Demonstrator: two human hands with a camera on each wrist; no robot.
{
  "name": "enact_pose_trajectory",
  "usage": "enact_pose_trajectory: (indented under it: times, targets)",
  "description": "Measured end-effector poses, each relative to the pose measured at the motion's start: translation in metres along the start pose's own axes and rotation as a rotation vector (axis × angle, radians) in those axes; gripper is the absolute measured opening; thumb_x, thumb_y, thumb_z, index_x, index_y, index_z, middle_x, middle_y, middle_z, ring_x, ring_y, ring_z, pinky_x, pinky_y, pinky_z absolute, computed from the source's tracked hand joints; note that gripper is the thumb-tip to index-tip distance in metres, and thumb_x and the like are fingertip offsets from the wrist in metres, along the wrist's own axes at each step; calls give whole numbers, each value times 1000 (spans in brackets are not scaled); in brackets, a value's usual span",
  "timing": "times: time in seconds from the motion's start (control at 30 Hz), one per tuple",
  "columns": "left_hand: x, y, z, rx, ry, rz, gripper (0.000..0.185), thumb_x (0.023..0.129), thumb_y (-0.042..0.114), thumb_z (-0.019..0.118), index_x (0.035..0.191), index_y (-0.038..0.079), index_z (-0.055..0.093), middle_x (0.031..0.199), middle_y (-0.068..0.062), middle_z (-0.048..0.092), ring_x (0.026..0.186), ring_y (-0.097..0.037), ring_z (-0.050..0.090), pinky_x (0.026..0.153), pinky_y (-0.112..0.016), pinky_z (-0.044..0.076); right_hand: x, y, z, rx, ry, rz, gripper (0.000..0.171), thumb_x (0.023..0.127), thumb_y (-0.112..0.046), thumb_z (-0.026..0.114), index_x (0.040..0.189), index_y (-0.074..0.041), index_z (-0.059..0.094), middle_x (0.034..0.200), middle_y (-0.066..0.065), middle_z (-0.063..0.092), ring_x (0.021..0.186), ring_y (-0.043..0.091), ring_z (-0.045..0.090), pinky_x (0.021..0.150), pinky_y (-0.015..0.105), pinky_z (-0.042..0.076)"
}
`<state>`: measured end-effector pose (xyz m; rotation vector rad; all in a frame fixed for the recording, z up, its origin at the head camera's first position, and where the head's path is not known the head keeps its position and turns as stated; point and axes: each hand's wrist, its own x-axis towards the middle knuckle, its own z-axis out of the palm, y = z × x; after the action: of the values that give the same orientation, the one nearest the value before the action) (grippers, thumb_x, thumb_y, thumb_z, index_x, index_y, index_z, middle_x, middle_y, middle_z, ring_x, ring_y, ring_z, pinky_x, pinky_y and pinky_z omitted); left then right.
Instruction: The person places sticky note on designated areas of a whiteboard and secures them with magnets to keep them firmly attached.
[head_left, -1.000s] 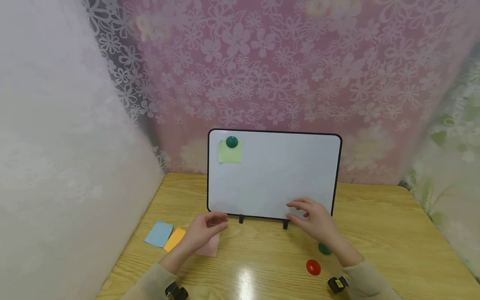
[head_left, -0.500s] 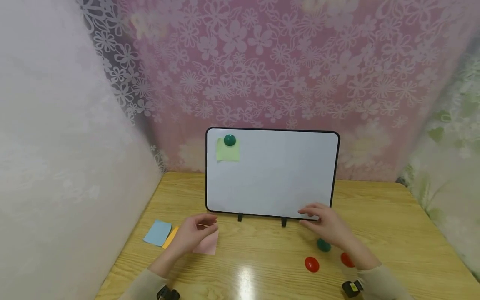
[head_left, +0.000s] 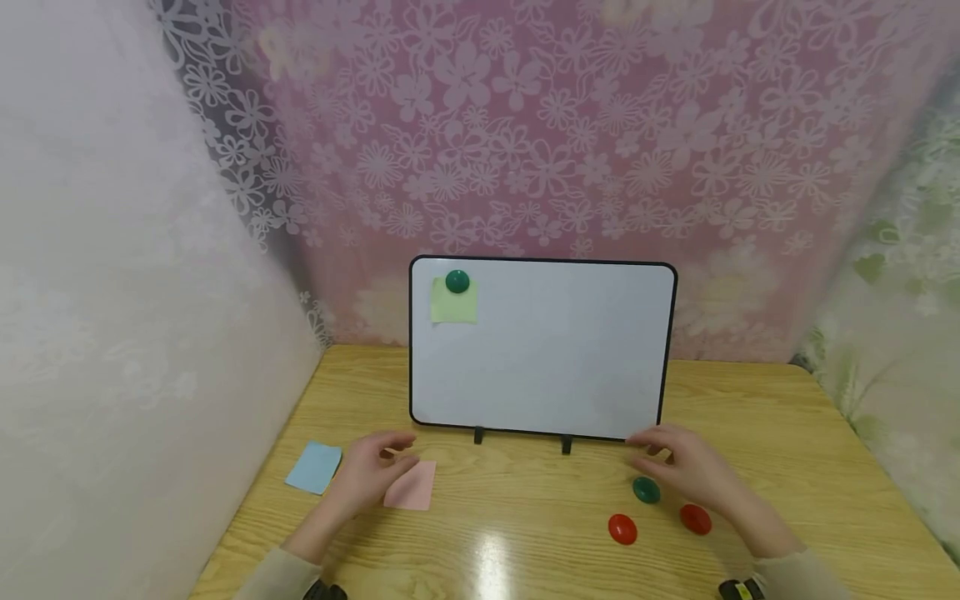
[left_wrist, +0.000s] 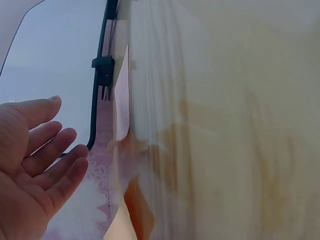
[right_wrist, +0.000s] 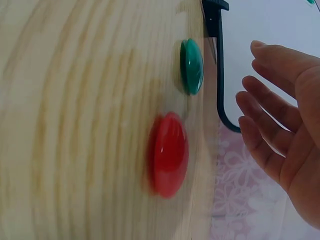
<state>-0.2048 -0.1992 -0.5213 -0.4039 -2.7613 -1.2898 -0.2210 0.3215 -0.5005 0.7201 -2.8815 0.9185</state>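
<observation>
My left hand (head_left: 371, 471) is held over the table's left part, its fingers loosely bent around nothing. Beneath its fingertips lies a pink sticky note (head_left: 412, 487), partly overlapped by the hand in the head view. A blue sticky note (head_left: 313, 467) lies left of that hand. Relaxed and holding nothing, my right hand (head_left: 690, 467) hovers by the whiteboard's lower right corner. Close below it on the table are a green magnet (head_left: 647, 490) and two red magnets, one nearer the middle (head_left: 622, 529) and one beside the forearm (head_left: 696, 519).
The black-framed whiteboard (head_left: 540, 358) stands upright on two small black feet at the back. A green magnet (head_left: 457, 282) pins a light green sticky note (head_left: 453, 308) at its upper left. Walls border the wooden table (head_left: 517, 500) at left and back.
My right hand has moved right and toward me, away from the board, uncovering the second red magnet. My left hand has drifted left, and the orange note is now covered in the head view.
</observation>
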Motion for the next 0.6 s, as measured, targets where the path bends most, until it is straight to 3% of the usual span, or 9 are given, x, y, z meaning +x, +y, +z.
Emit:
enact_pose_trajectory:
  times: [0.27,0.6]
  targets:
    - [-2,-1,-5,134,5,-20,33,94,14,86,125,6,78,118,-6,76,111,-27,71,94,-48,59,-18,16,-11,-29,-37,-6,26,97,-26,83,120,-14,80,113,-2,76,91,9,67,73,31,60]
    - [-3,-6,-10,226,-19,-76,29,90,15,88,116,5,80,110,-5,76,103,-25,71,88,-46,60,-34,32,-23,-10,-141,3,31,99,-31,80,121,-10,79,113,1,77,90,1,66,73,29,59]
